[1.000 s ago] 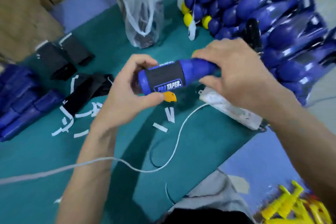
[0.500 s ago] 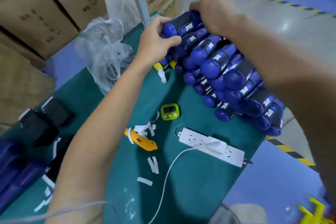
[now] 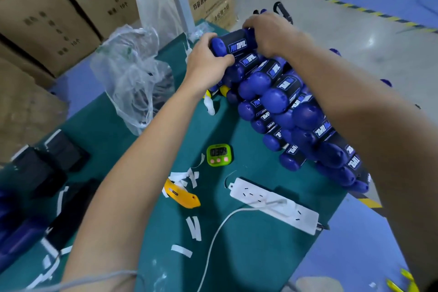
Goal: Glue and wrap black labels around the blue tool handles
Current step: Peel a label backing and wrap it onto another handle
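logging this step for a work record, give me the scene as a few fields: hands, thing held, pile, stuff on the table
left hand: grips the rounded end of a blue handle
right hand: grips the handle's other end from above
label: black, wrapped round the handle, print facing up
position: handle held at the top of the pile of labelled handles
table: green timer, yellow cutter, power strip, paper strips, plastic bag

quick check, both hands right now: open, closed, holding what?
Left hand: grips the labelled blue handle at its rounded end.
Right hand: grips the same handle's other end.
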